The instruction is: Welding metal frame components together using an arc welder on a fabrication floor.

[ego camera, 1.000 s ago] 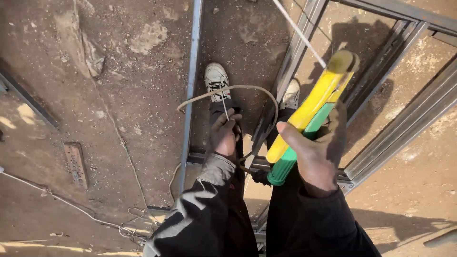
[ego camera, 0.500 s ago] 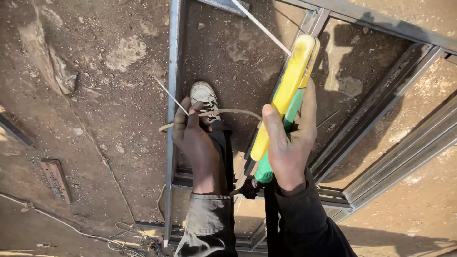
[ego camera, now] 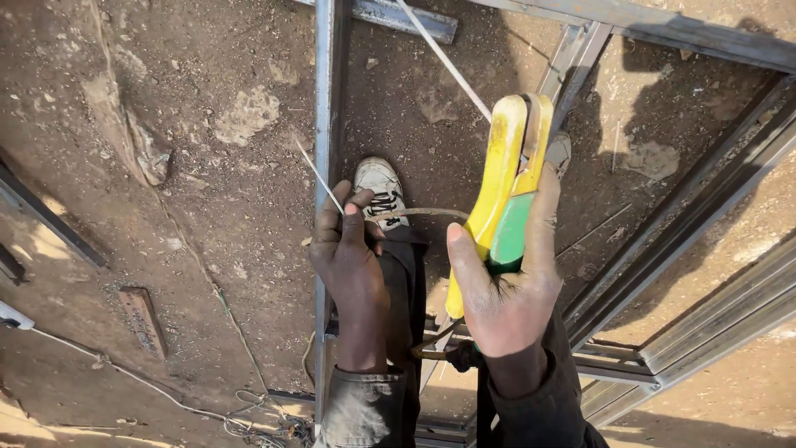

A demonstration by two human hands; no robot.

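My right hand [ego camera: 507,303] grips the yellow-and-green plastic electrode clamp [ego camera: 503,199], raised above the grey steel frame [ego camera: 330,99]. My left hand [ego camera: 348,253] pinches a thin welding rod [ego camera: 319,176]; rod not yet clamped, I judge.
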